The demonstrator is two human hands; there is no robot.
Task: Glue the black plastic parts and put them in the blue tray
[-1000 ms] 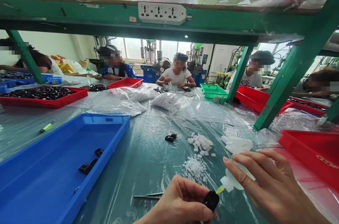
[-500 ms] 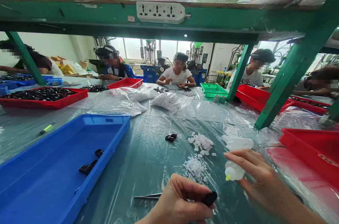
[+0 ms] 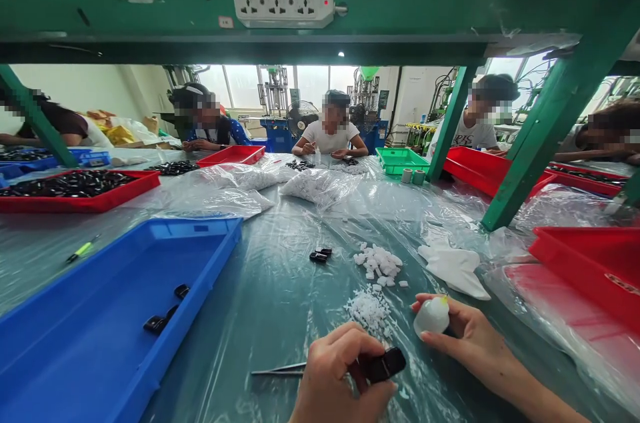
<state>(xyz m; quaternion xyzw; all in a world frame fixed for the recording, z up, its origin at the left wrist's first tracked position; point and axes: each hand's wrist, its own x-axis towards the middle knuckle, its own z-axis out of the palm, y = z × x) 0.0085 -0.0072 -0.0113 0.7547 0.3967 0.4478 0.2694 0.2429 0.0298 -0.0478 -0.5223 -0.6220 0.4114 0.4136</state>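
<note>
Near the bottom middle, my left hand [image 3: 340, 373] pinches a small black plastic part [image 3: 387, 364] between thumb and fingers. To its right, my right hand [image 3: 467, 330] is closed around a small translucent white squeeze bottle [image 3: 431, 316], whose yellow tip points up and away from the black part. A pair of tweezers [image 3: 280, 370] lies on the table, partly hidden behind my left hand. Just beyond the hands sit a heap of tiny white pieces [image 3: 369, 308] and a heap of larger white pieces [image 3: 380, 262]. Several black parts [image 3: 320, 254] lie left of the heaps.
A blue tray [image 3: 100, 316] with a few black parts stands at left. Right are a white cloth-like piece [image 3: 453, 266] and a red tray [image 3: 595, 270]. A green shelf beam [image 3: 165, 26] crosses above. Co-workers sit across the plastic-covered table [image 3: 280, 276].
My right hand has turned the bottle from tip-down to tip-up. My left hand has tilted the black part, showing more of its glossy face. The view has shifted slightly.
</note>
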